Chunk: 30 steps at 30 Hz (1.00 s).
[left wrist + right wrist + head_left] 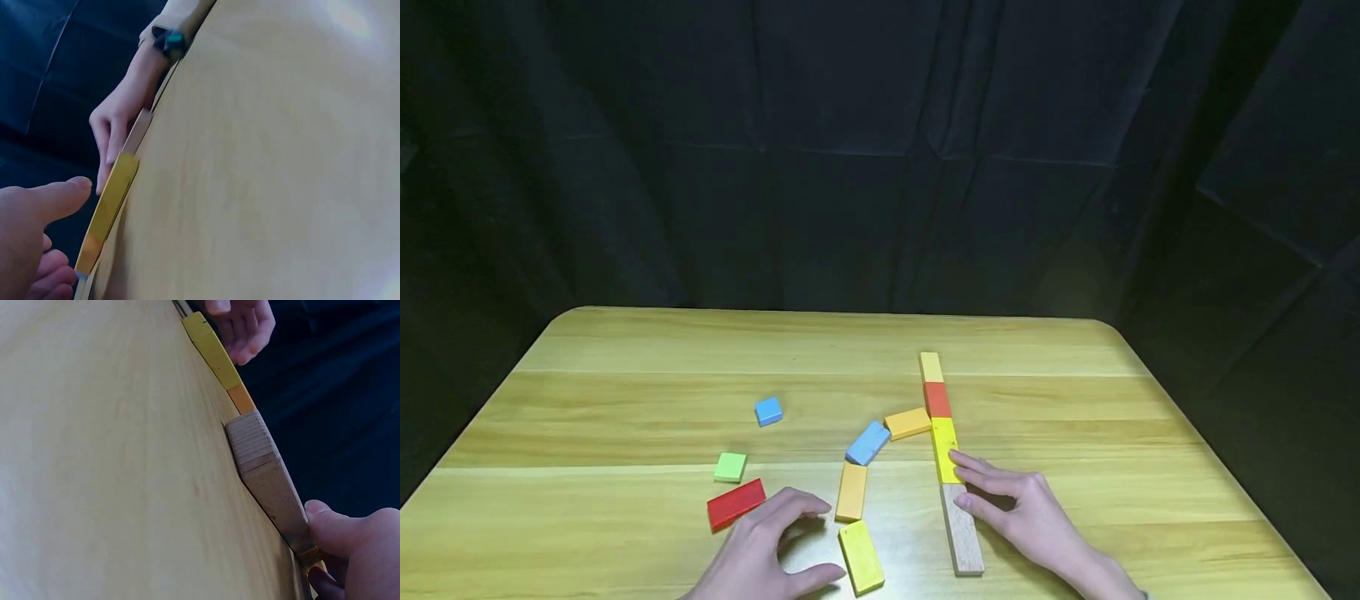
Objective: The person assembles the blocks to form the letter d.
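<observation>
In the head view, my left hand (767, 542) hovers with thumb and fingers spread beside a yellow block (861, 557), holding nothing. My right hand (1026, 508) touches a straight row of blocks. Its fingertips rest on a bright yellow block (945, 450), and its thumb lies at the pale grey-brown wooden block (962, 529) at the near end. Farther along that row come a red-orange block (937, 400) and a cream block (930, 367). From the row a curve bends toward me: an orange block (907, 423), a blue block (868, 442), a light orange block (851, 492), then the yellow one.
Loose on the left lie a small blue block (768, 411), a small green block (730, 467) and a red block (736, 505) close to my left hand. The wooden table (1150, 467) has rounded far corners, with a dark curtain (850, 167) behind it.
</observation>
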Each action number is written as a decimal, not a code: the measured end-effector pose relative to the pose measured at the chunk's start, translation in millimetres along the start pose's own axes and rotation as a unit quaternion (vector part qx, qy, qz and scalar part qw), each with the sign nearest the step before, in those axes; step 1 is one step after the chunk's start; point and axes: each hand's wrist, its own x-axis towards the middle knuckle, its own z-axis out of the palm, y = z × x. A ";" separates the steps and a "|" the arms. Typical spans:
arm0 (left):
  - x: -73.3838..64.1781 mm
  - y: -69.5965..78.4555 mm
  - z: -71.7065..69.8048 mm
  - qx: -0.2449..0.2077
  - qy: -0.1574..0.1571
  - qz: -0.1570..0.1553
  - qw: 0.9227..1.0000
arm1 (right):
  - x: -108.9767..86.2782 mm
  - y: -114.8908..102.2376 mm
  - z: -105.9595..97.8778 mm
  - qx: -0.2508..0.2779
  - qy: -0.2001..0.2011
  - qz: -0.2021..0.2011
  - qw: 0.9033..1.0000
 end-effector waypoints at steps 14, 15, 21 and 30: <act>-3.6 -32.9 -36.8 0.074 0.072 -0.048 0.994 | 0.2 -2.4 -0.7 -0.006 -0.002 0.008 1.000; -4.2 -34.5 -38.6 0.076 0.073 -0.051 0.993 | 0.0 -2.4 -0.5 -0.006 -0.002 0.007 1.000; -7.8 -39.3 -45.7 0.099 0.078 -0.073 0.989 | -0.2 -1.4 0.0 -0.005 0.002 0.002 1.000; -8.6 -38.6 -45.5 0.107 0.073 -0.097 0.987 | -0.5 0.1 0.4 -0.001 0.002 -0.003 1.000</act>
